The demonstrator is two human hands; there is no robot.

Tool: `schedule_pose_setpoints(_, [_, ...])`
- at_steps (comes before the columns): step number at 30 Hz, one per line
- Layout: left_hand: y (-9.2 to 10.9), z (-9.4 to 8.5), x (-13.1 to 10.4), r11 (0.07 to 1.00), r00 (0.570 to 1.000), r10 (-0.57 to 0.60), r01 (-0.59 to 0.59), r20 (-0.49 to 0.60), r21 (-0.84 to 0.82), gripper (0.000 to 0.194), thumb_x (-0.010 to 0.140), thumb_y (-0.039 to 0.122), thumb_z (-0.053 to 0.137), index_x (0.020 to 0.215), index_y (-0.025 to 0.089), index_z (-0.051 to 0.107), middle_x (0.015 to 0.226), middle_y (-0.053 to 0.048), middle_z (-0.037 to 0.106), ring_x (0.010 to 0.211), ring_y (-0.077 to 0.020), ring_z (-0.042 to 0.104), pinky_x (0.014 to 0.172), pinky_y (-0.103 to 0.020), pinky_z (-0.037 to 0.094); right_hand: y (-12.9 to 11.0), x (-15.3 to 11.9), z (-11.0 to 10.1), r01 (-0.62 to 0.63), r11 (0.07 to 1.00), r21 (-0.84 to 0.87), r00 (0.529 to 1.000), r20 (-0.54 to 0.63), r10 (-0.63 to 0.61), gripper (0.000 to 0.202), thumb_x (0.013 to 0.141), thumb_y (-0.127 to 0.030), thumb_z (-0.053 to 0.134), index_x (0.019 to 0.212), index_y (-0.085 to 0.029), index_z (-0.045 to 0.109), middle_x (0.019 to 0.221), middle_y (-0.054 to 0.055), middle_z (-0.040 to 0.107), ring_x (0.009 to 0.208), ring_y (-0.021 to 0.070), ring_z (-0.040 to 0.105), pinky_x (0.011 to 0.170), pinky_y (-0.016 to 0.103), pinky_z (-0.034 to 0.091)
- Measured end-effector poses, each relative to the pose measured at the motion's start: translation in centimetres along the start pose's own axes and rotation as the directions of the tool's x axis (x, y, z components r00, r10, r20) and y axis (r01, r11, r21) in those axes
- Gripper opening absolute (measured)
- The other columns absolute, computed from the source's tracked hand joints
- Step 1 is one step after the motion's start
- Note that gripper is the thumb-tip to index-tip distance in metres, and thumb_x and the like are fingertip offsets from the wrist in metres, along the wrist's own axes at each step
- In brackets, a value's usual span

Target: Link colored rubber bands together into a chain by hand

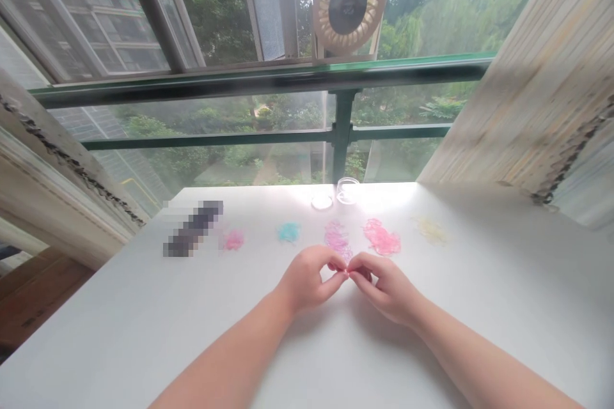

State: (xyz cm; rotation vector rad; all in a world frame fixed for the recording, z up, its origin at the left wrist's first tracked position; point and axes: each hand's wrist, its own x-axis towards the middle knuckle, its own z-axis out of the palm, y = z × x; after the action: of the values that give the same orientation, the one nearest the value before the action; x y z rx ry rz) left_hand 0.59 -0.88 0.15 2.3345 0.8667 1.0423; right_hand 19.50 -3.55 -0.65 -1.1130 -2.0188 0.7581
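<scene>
My left hand (314,278) and my right hand (386,285) meet fingertip to fingertip above the white table (192,345). Each one is closed in a pinch between thumb and index finger. Whatever lies between the fingertips is too small to make out. Just beyond them spreads a loose purple pile (337,238) of fine, strand-like pieces, partly behind my fingers. A bright pink pile (382,238) of similar pieces lies to its right, past my right hand. Left of the purple one are a turquoise pile (289,231) and a smaller pink pile (234,239).
A pale yellow pile (430,230) lies at the right. Near the far edge stand a small clear round container (348,190) and a clear round lid (322,202). A blurred dark object (194,229) lies at the left. Behind are a green railing (268,80) and curtains (518,89).
</scene>
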Motion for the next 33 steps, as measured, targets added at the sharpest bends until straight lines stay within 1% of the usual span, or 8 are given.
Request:
schedule_pose_setpoints(7, [-0.13,-0.3,-0.04,0.998,0.997,-0.059,0.059,0.048,-0.004,0.008,0.075,0.02,0.058,0.082,0.019,0.061,0.077,-0.002,0.065,0.072,-0.0144,0.06,0.073,-0.028,0.047,0.13,0.17,-0.27,-0.005,1.0,-0.014,0.998,-0.064,0.004,0.011,0.086,-0.022,0.046,0.081,-0.019,0.055,0.062,-0.001,0.053,0.055,0.0112,0.047,0.052,0.024,0.04])
schedule_pose_setpoints(12, [-0.26,-0.28,0.05,0.997,0.996,-0.081,0.081,0.033,0.005,0.008,0.074,0.017,0.055,0.079,0.019,0.061,0.074,-0.002,0.063,0.071,-0.0144,0.059,0.071,-0.028,0.047,0.22,0.29,-0.31,0.009,1.0,-0.014,0.997,-0.082,-0.01,0.01,0.085,-0.022,0.047,0.081,-0.019,0.056,0.062,0.0,0.056,0.054,0.011,0.048,0.051,0.023,0.04])
schedule_pose_setpoints(18, [-0.16,-0.33,0.07,0.998,0.996,-0.067,0.068,0.054,-0.01,0.009,0.076,0.02,0.053,0.08,0.019,0.061,0.075,-0.003,0.064,0.072,-0.0144,0.059,0.072,-0.027,0.047,-0.08,0.45,-0.38,0.043,0.999,0.004,0.989,-0.144,-0.042,0.007,0.082,-0.022,0.05,0.077,-0.019,0.054,0.061,0.0,0.057,0.053,0.0105,0.049,0.051,0.023,0.043])
schedule_pose_setpoints(21, [-0.13,-0.35,0.07,0.998,0.998,-0.06,0.061,0.035,-0.017,0.008,0.076,0.021,0.054,0.079,0.018,0.061,0.076,-0.002,0.064,0.073,-0.0139,0.059,0.073,-0.027,0.046,-0.2,0.48,-0.53,0.044,0.999,-0.004,0.984,-0.172,-0.044,0.006,0.081,-0.021,0.05,0.076,-0.02,0.053,0.06,-0.001,0.056,0.053,0.0105,0.049,0.052,0.023,0.044])
schedule_pose_setpoints(27, [-0.06,-0.38,0.17,0.999,0.998,-0.051,0.051,-0.029,-0.014,0.008,0.077,0.023,0.057,0.079,0.018,0.061,0.075,-0.002,0.065,0.071,-0.0127,0.059,0.07,-0.026,0.046,-0.32,0.43,-0.58,0.065,0.997,-0.033,0.986,-0.154,-0.07,0.007,0.081,-0.022,0.051,0.075,-0.02,0.054,0.061,0.0,0.057,0.054,0.0106,0.049,0.053,0.023,0.044])
schedule_pose_setpoints(33, [-0.22,-0.45,0.27,0.999,0.999,-0.051,0.051,-0.018,0.0,0.008,0.077,0.023,0.055,0.076,0.018,0.061,0.072,-0.001,0.064,0.07,-0.0127,0.059,0.07,-0.026,0.046,-0.21,0.4,-0.59,0.072,0.997,-0.037,0.986,-0.149,-0.077,0.008,0.081,-0.024,0.052,0.075,-0.019,0.054,0.063,0.0,0.058,0.054,0.0106,0.049,0.053,0.023,0.044])
